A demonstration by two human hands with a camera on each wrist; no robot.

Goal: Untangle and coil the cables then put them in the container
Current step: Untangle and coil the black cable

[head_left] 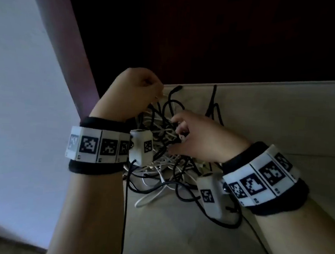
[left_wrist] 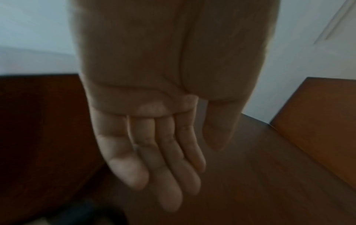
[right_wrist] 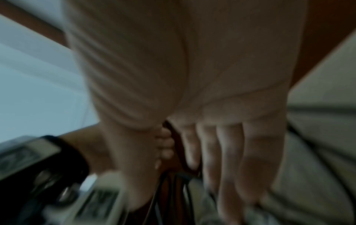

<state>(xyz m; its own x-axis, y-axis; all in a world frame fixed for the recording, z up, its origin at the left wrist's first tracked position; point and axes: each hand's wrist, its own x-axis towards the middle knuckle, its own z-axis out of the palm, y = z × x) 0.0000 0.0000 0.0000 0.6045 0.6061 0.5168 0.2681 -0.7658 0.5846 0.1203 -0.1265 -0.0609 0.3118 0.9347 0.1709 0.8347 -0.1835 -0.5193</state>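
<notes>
Two hands work the cable tangle (head_left: 161,146): left hand (head_left: 133,93) pinches a white cable, right hand (head_left: 199,138) grips strands.

Black wristbands (head_left: 93,167) carry white marker tiles (head_left: 89,144) and small cameras (head_left: 141,148).

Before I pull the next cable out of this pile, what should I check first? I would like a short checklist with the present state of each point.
1. Cables untangled: not ok. The black and white cables lie in one knotted pile on the pale surface.
2. Any cable coiled: not ok. No neat coil shows.
3. Left hand has a grip on a cable end: cannot tell. Something white shows by its fingertips, but it is too dim to be sure.
4. Right hand has a grip: cannot tell. Its fingers reach into the middle of the pile.
5. Container within reach: cannot tell. No view shows it.
</notes>
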